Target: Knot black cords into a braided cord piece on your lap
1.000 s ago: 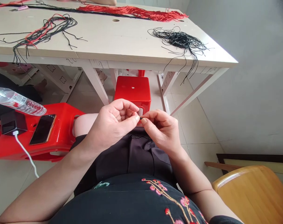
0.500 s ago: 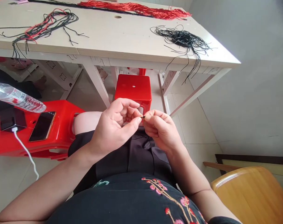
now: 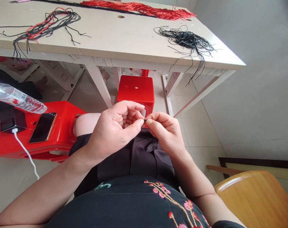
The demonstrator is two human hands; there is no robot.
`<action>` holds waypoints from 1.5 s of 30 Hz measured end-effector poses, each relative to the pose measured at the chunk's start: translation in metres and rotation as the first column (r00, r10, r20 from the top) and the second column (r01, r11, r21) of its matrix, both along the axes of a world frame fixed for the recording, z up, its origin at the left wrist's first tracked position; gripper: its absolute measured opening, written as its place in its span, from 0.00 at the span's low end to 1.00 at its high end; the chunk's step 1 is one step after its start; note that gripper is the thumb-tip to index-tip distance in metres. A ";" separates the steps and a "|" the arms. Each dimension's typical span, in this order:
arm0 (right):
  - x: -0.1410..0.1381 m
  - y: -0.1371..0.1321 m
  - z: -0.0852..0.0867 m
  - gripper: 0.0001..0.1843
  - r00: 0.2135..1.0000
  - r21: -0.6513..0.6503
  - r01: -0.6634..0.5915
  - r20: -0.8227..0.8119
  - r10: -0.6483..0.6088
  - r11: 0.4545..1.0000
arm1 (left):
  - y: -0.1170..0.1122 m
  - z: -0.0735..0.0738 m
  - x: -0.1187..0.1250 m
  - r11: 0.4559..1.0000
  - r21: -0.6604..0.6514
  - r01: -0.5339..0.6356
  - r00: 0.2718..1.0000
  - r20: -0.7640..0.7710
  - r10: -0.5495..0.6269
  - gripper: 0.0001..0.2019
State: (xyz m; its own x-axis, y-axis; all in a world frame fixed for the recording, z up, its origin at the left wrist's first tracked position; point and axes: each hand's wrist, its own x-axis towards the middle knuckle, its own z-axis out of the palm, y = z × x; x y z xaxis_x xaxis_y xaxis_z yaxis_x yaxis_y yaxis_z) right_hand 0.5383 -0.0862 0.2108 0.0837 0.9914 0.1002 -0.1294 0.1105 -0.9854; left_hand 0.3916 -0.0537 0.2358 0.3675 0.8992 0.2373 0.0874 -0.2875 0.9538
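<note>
Over my lap, my left hand [image 3: 115, 128] and my right hand [image 3: 165, 131] meet fingertip to fingertip. Both are closed in a pinch on a thin black cord [image 3: 145, 120]; only a tiny dark end shows between the fingers. More of the cord droops as a loop [image 3: 147, 144] onto my black skirt below the hands. On the table ahead lie a tangle of black cords [image 3: 185, 39], a mixed red and black bundle [image 3: 46, 27] and a long row of red cords [image 3: 139, 8].
A beige table [image 3: 120, 38] stands in front with a red stool [image 3: 135, 90] under it. At my left a red stool [image 3: 60, 126] carries a phone [image 3: 42, 126], a charger block [image 3: 9, 120] with white cable and a water bottle [image 3: 15, 99]. A wooden chair [image 3: 255, 196] is at lower right.
The hands stay together at the same spot; the fingers shifted slightly on the cord end. The view tilted a little, so the table sits marginally higher than one second ago.
</note>
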 end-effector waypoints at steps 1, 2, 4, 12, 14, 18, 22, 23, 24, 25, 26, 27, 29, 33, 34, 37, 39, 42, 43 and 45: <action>0.000 -0.001 0.001 0.07 0.999 0.023 0.015 0.043 -0.016 1.000 | 0.000 0.000 0.001 1.000 0.010 -0.008 1.000 -0.014 0.008 0.11; -0.001 -0.001 0.002 0.07 0.996 0.044 0.031 0.086 -0.035 0.999 | -0.001 0.000 0.001 0.999 0.027 -0.021 0.999 -0.030 0.022 0.11; -0.002 -0.002 0.002 0.06 0.983 0.082 0.070 0.165 -0.083 0.994 | -0.001 0.000 0.003 0.995 0.076 -0.059 0.996 -0.060 0.064 0.11; -0.001 0.000 0.000 0.04 0.960 0.116 0.107 0.246 -0.132 0.988 | -0.003 -0.003 0.004 0.983 0.162 -0.085 0.987 -0.123 0.105 0.12; 0.001 0.002 0.000 0.06 0.975 0.076 0.093 0.193 -0.107 0.993 | -0.004 -0.003 0.002 0.985 0.161 -0.058 0.987 -0.140 0.081 0.12; 0.004 0.006 -0.004 0.09 0.996 -0.048 -0.086 -0.033 0.084 0.995 | -0.003 -0.003 -0.001 0.986 0.165 -0.022 0.991 -0.127 0.044 0.13; 0.005 0.005 -0.004 0.08 0.998 -0.053 -0.062 -0.024 0.061 0.997 | -0.004 -0.003 -0.002 0.995 0.104 0.004 0.997 -0.083 0.005 0.14; 0.005 0.003 -0.003 0.08 0.999 -0.046 -0.041 0.004 0.041 0.998 | -0.004 -0.003 -0.002 0.996 0.090 0.006 0.997 -0.076 0.001 0.14; 0.005 0.002 -0.001 0.09 0.999 -0.039 -0.025 0.033 0.026 0.999 | -0.005 -0.002 -0.002 0.996 0.084 0.000 0.997 -0.073 0.007 0.14; 0.004 0.001 0.000 0.09 0.998 -0.032 -0.018 0.062 0.020 0.999 | -0.006 -0.002 -0.001 0.996 0.089 -0.015 0.997 -0.078 0.022 0.14; 0.004 0.000 0.002 0.09 0.996 -0.022 -0.016 0.092 0.018 1.000 | -0.007 -0.001 -0.001 0.994 0.102 -0.036 0.995 -0.090 0.046 0.14; 0.004 -0.001 0.003 0.08 0.992 -0.004 -0.015 0.124 0.015 1.000 | -0.008 0.001 0.000 0.990 0.125 -0.059 0.991 -0.109 0.073 0.14; 0.003 -0.003 0.004 0.07 0.980 0.054 -0.010 0.198 -0.001 0.998 | -0.008 0.003 0.001 0.977 0.193 -0.093 0.980 -0.158 0.125 0.14; 0.000 -0.004 0.003 0.05 0.927 0.190 0.019 0.363 -0.089 0.982 | -0.005 0.007 0.003 0.939 0.333 -0.087 0.955 -0.241 0.173 0.13; -0.001 -0.004 0.002 0.05 0.913 0.213 0.030 0.391 -0.113 0.977 | -0.004 0.007 0.004 0.932 0.354 -0.075 0.951 -0.256 0.174 0.12; -0.003 -0.003 0.001 0.05 0.898 0.221 0.066 0.413 -0.155 0.973 | -0.002 0.004 0.007 0.923 0.379 -0.061 0.946 -0.272 0.174 0.13; -0.005 -0.003 0.001 0.05 0.907 0.205 0.095 0.385 -0.170 0.974 | -0.002 0.003 0.008 0.931 0.355 -0.081 0.955 -0.238 0.174 0.13; -0.006 -0.003 0.003 0.06 0.938 0.182 0.129 0.297 -0.179 0.975 | -0.002 0.001 0.006 0.975 0.195 -0.102 0.982 -0.137 0.131 0.13; -0.006 -0.002 0.003 0.06 0.949 0.165 0.138 0.262 -0.178 0.977 | -0.001 0.001 0.005 0.989 0.119 -0.090 0.990 -0.100 0.102 0.13; -0.004 -0.001 0.002 0.07 0.969 0.111 0.135 0.192 -0.155 0.985 | 0.000 0.001 0.003 0.999 -0.006 -0.046 0.998 -0.032 0.046 0.12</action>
